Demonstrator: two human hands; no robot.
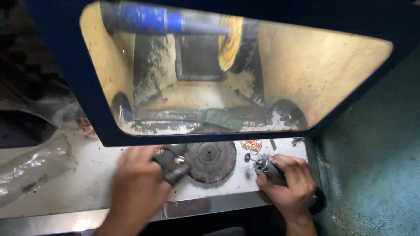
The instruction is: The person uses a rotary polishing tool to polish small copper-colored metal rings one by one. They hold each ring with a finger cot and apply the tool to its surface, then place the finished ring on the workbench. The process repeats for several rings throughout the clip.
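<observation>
handpiece: a small dark rotary handpiece (267, 168) lay in the right hand (288, 185), its silver chuck end pointing left, low over the white bench top (87, 183), just right of the wheel.
right hand: fingers curled shut around the handpiece body, thumb along the top.
left hand: the left hand (138, 185) was closed over a dark, blocky piece (173, 166), held against the left edge of the wheel; motion blur softened it.
wheel: a worn grey buffing wheel (210, 159) lay flat on the bench between the two hands.
step in hand: by the look of it, fitting or swapping something at the handpiece tip, both hands readying parts beside the flat wheel.
next move calls for: probably a steady grip on the handpiece while the other hand brings its part to the chuck; a small, aligned motion.
nearby: a cluster of small coppery rings (251, 145) sat just behind the handpiece; crumpled clear plastic (35, 164) lay at far left.
behind: a blue-framed hood (94, 109) enclosed a yellow polishing wheel (229, 41) on a blue spindle (148, 19).
hard to make out: what the left hand's piece was, and what sat in the chuck; the right wrist was cut off by the lower edge.
</observation>
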